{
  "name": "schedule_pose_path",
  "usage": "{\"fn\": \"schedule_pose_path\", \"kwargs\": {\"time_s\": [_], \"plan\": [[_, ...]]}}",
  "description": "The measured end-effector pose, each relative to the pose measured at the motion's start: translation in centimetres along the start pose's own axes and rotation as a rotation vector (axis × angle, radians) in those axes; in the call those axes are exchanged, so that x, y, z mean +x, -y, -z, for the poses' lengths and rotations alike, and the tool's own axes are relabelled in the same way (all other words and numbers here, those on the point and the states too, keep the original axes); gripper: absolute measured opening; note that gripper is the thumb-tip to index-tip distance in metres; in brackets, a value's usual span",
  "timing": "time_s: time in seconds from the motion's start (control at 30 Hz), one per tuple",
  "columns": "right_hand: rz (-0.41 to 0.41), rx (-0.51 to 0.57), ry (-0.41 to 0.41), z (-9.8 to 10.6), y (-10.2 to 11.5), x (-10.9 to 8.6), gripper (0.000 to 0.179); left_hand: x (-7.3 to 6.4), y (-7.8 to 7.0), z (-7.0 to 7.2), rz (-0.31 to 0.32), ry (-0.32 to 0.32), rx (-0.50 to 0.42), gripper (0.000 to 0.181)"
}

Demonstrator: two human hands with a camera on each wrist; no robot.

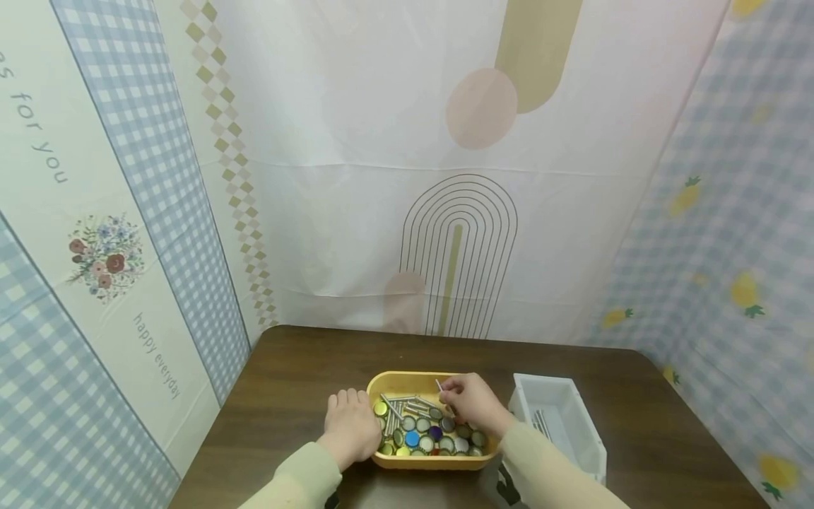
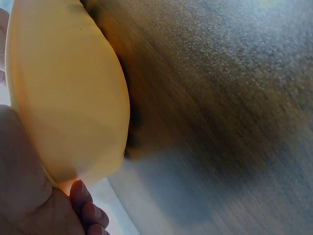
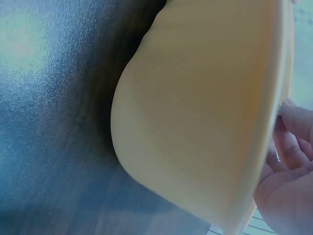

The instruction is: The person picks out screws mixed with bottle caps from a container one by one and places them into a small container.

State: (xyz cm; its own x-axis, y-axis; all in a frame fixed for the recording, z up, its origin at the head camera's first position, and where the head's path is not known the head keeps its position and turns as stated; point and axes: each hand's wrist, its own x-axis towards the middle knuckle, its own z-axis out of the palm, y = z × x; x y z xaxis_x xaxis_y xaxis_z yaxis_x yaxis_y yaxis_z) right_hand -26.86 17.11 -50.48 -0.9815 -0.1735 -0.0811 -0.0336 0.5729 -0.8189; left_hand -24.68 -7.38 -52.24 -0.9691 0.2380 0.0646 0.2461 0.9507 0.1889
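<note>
A yellow plastic tub (image 1: 432, 463) sits on the table, holding loose bottle caps (image 1: 426, 444) and several slim silver metal rods (image 1: 394, 417). My left hand (image 1: 356, 424) grips its left rim; in the left wrist view the fingers (image 2: 93, 213) curl by the tub's wall (image 2: 73, 88). Over the tub's right back part, my right hand (image 1: 473, 403) pinches one slim silver metal rod (image 1: 439, 385) between thumb and fingertips. The right wrist view shows that hand (image 3: 288, 166) past the rim, with its curled fingers partly hidden by the tub wall (image 3: 195, 107).
Right of the tub stands a white open bin (image 1: 594, 431) with several metal rods (image 1: 540, 423) inside. My right forearm (image 1: 547, 466) passes over its near left side. Patterned cloth (image 1: 356, 212) hangs behind the brown wooden table (image 1: 286, 375) and at both sides.
</note>
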Motion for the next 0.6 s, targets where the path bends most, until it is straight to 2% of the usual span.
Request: {"fn": "schedule_pose_path", "kwargs": {"time_s": [0.13, 0.47, 0.6], "plan": [[-0.008, 0.038, -0.022, 0.5, -0.1, -0.2, 0.018, 0.1, 0.1, -0.1, 0.002, -0.008, 0.005, 0.034], [-0.029, 0.065, -0.034, 2.1, -0.8, -0.7, 0.019, 0.2, 0.0, -0.2, 0.011, 0.019, -0.001, 0.035], [-0.052, 0.123, -0.035, 3.0, -1.1, -0.9, 0.022, 0.3, 0.0, -0.3, 0.007, 0.013, 0.0, 0.036]]}}
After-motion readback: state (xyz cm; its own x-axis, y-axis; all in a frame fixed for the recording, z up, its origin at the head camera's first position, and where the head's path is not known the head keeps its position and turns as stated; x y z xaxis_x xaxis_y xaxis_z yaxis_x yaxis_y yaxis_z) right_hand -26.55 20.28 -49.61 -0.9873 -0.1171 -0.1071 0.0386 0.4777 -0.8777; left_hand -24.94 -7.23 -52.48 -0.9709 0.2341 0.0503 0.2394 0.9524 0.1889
